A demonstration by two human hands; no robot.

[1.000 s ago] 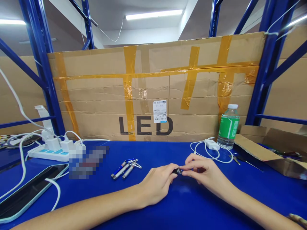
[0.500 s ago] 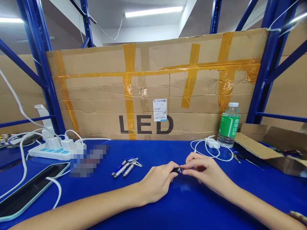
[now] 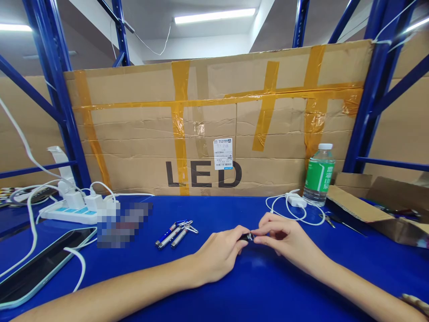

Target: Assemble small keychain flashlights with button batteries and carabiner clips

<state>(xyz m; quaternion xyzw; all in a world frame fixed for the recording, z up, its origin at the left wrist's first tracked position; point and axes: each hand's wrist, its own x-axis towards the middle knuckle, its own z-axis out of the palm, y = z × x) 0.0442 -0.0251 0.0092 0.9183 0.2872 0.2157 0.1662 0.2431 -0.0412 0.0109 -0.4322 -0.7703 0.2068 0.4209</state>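
Note:
My left hand (image 3: 219,255) is closed around a small black tube with a shiny silver end (image 3: 248,237), most of it hidden by the fingers. Thumb and forefinger of my right hand (image 3: 284,232) pinch at that silver end; whether a separate small part sits between those fingertips is too small to tell. Both hands meet just above the blue tabletop (image 3: 261,290). Left of them lie several slim pen-like metal tubes (image 3: 172,235), blue and silver, with small clips or rings at their far ends.
A phone (image 3: 43,264) and a power strip (image 3: 73,213) with white cables are at the left. Toward the right stand a water bottle (image 3: 319,176), a white charger with cable (image 3: 296,200), tweezers (image 3: 348,226) and an open cardboard box (image 3: 365,210). A taped cardboard panel (image 3: 147,134) closes the back.
Almost nothing differs. Both hands keep their hold on the black tube at the same place, and the view has shifted very slightly.

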